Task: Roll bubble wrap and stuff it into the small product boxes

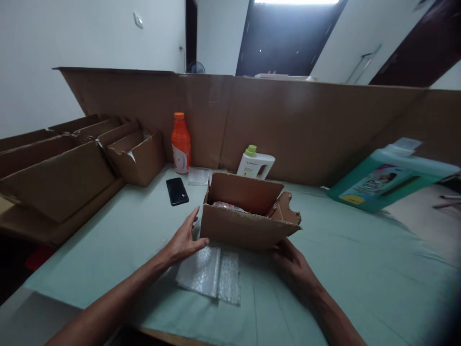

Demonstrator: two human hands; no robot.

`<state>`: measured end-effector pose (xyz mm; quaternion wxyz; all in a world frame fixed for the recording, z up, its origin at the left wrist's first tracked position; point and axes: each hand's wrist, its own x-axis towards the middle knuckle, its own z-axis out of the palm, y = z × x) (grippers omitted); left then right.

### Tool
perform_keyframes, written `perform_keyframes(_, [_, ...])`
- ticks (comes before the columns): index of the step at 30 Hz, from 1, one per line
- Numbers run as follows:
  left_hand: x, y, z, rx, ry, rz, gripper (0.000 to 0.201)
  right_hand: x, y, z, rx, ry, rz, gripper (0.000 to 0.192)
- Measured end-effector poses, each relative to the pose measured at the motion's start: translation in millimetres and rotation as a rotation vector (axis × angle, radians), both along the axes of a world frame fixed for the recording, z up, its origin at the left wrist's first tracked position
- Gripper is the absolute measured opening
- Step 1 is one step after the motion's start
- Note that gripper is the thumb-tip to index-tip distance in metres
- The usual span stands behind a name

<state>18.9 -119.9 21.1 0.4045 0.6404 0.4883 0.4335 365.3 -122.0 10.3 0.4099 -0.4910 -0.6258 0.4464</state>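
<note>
A small open cardboard box (pixel 245 233) sits in the middle, with a partly hidden plastic-wrapped item (pixel 228 206) inside. Its right end flap has a torn, uneven edge. My left hand (pixel 185 240) is beside the box's left end, thumb and fingers spread apart, holding nothing. At the lower right corner of the box is my right hand (pixel 293 262), its fingers curled under the bottom edge and partly hidden by it. Folded bubble wrap (pixel 209 274) lies flat on the table in front of the box, between my hands.
Behind the box stand an orange bottle (pixel 181 144) and a white bottle with a green cap (pixel 254 163). A black phone (pixel 177 191) lies left, near a clear plastic packet (pixel 199 176). Cardboard boxes (pixel 61 173) line the left; a large green jug (pixel 389 178) stands right. Cardboard panels (pixel 306 129) wall the back.
</note>
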Motion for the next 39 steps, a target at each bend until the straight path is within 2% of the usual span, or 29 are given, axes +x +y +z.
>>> perform_keyframes(3, [15.2, 16.3, -1.6, 0.033, -0.082, -0.038, 0.065, -4.6, -2.2, 10.6, -0.007, -0.096, 0.049, 0.052])
perform_keyframes(6, [18.6, 37.7, 3.8, 0.063, -0.064, 0.042, 0.053, -16.1, 17.8, 20.0, 0.025, -0.148, 0.018, 0.052])
perform_keyframes(9, [16.3, 65.9, 8.3, 0.059, -0.022, 0.077, 0.054, -28.5, 52.6, 19.2, 0.061, -0.091, 0.003, 0.052])
perform_keyframes(12, [3.6, 79.5, 10.2, 0.007, 0.037, 0.072, 0.063, -33.1, 70.9, 5.1, 0.093, -0.009, -0.05, 0.057])
perform_keyframes(14, [-16.0, 69.2, 13.4, -0.025, 0.107, 0.093, 0.071, -29.8, 61.8, -4.6, 0.105, -0.039, -0.137, 0.059])
perform_keyframes(17, [-58.4, 24.6, 19.5, -0.011, 0.33, 0.205, 0.067, -23.9, 24.1, -7.2, 0.119, -0.233, -0.2, 0.046])
perform_keyframes(18, [-72.8, 5.6, 19.5, 0.003, 0.416, 0.246, 0.06, -25.4, 9.9, -4.2, 0.144, -0.299, -0.16, 0.039])
perform_keyframes(20, [-96.8, -31.4, 14.1, 0.027, 0.56, 0.301, 0.051, -38.6, -13.7, 6.4, 0.234, -0.392, 0.005, 0.029])
perform_keyframes(22, [-110.4, -60.2, 2.5, 0.014, 0.676, 0.341, 0.054, -65.9, -26.3, 19.3, 0.353, -0.439, 0.189, 0.027])
perform_keyframes(24, [-112.2, -76.9, -9.7, -0.038, 0.772, 0.385, 0.062, -102.9, -28.1, 29.5, 0.446, -0.492, 0.338, 0.032])
perform_keyframes(26, [-105.2, -82.5, -17.0, -0.107, 0.868, 0.39, 0.064, -142.4, -23.3, 33.4, 0.487, -0.592, 0.463, 0.044])
perform_keyframes(29, [-90.7, -79.1, -16.7, -0.164, 0.98, 0.33, 0.04, -189.9, -13.5, 29.0, 0.518, -0.789, 0.639, 0.059])
perform_keyframes(31, [-84.4, -75.5, -13.4, -0.171, 1.007, 0.306, 0.018, -204.4, -8.4, 25.3, 0.55, -0.864, 0.724, 0.051])
perform_keyframes(34, [-82.3, -73.8, -12.0, -0.164, 1.014, 0.302, 0.012, -190.3, -7.2, 28.0, 0.596, -0.852, 0.669, 0.028])
perform_keyframes(36, [-84.0, -74.8, -14.0, -0.16, 1.007, 0.313, 0.011, -158.2, -14.4, 35.1, 0.63, -0.79, 0.54, 0.021])
perform_keyframes(39, [-87.3, -76.3, -18.0, -0.158, 0.977, 0.325, 0.011, -94.3, -37.9, 46.1, 0.668, -0.701, 0.314, 0.019])
